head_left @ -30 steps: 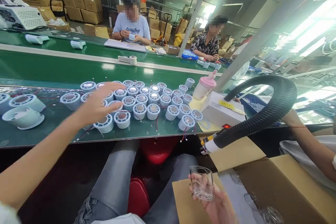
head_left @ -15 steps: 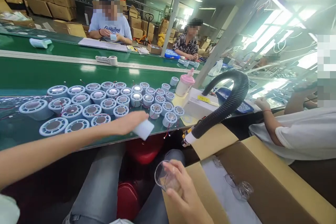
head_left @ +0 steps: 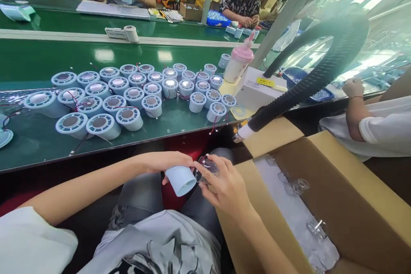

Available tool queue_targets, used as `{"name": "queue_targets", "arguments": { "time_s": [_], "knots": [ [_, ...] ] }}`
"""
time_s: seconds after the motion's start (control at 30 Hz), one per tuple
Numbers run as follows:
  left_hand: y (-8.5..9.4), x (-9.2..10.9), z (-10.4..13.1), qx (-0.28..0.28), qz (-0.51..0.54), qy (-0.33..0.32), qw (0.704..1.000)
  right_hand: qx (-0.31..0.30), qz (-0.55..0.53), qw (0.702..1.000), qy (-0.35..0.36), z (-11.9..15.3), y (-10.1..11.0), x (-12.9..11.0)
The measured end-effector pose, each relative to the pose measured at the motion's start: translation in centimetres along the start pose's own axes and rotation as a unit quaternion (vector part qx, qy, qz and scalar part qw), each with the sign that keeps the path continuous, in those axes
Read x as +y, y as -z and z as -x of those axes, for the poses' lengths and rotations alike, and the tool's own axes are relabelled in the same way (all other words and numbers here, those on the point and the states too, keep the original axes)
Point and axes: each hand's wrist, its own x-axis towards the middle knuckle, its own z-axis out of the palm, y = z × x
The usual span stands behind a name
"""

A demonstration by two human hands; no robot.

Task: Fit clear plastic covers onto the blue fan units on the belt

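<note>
1. Left hand [head_left: 168,163]: fingers clamped around the cup [head_left: 179,180], which tilts with its open end down and toward the right fingers.
2. Right hand [head_left: 229,186]: fingers closed on the glass [head_left: 208,170], just beside the cup's rim; whether the two touch, I cannot tell. A red wire [head_left: 203,158] shows by these fingertips.
3. The step in hand looks like bringing cup and glass together. The next move seems to call for a firm hold on both, their openings lined up, and the wire kept clear.
4. Beyond the fingers, ahead and leftward: rows of other cups [head_left: 129,119] on the bench [head_left: 154,130].
5. Ahead and right: the hose [head_left: 289,105], its tip above the carton's flap.
6. Right of the right fingers: the carton [head_left: 340,205], with more glasses [head_left: 300,186] inside.
</note>
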Motion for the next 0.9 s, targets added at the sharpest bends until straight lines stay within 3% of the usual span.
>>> {"name": "queue_targets", "arguments": {
  "time_s": [0.1,0.23,0.33,0.4,0.47,0.57,0.67,0.8,0.83,0.9],
  "knots": [
    [-1.1,0.1,0.6,-0.005,-0.123,-0.012,0.992,-0.043,0.020,0.998,-0.044,-0.4,-0.3,0.0],
    [-2.7,0.5,1.6,0.136,-0.330,-0.134,0.924,-0.091,-0.159,0.978,-0.094,-0.6,0.0,0.1],
    [-3.3,0.0,1.8,0.246,-0.336,-0.182,0.891,-0.086,-0.308,0.934,-0.156,-0.6,0.5,0.0],
    [-3.3,-0.7,1.5,0.288,-0.308,-0.213,0.881,-0.061,-0.371,0.906,-0.194,-0.6,0.7,-0.2],
    [-3.1,-1.7,1.1,0.303,-0.303,-0.246,0.870,-0.029,-0.408,0.883,-0.231,-0.5,0.8,-0.4],
    [-2.8,-3.0,0.4,0.277,-0.332,-0.277,0.858,0.011,-0.439,0.854,-0.278,-0.4,0.7,-0.5],
    [-2.8,-3.5,0.0,0.247,-0.313,-0.294,0.869,0.029,-0.465,0.831,-0.304,-0.3,0.7,-0.2],
    [-3.4,-2.9,0.3,0.168,-0.151,-0.260,0.939,0.029,-0.522,0.791,-0.318,-0.1,0.9,0.4],
    [-3.6,-2.8,0.4,0.154,-0.102,-0.237,0.954,0.016,-0.528,0.793,-0.302,0.1,1.0,0.6],
    [-3.9,-2.6,0.7,0.142,-0.017,-0.197,0.970,-0.020,-0.494,0.837,-0.236,0.4,1.1,0.7]
  ]
}}
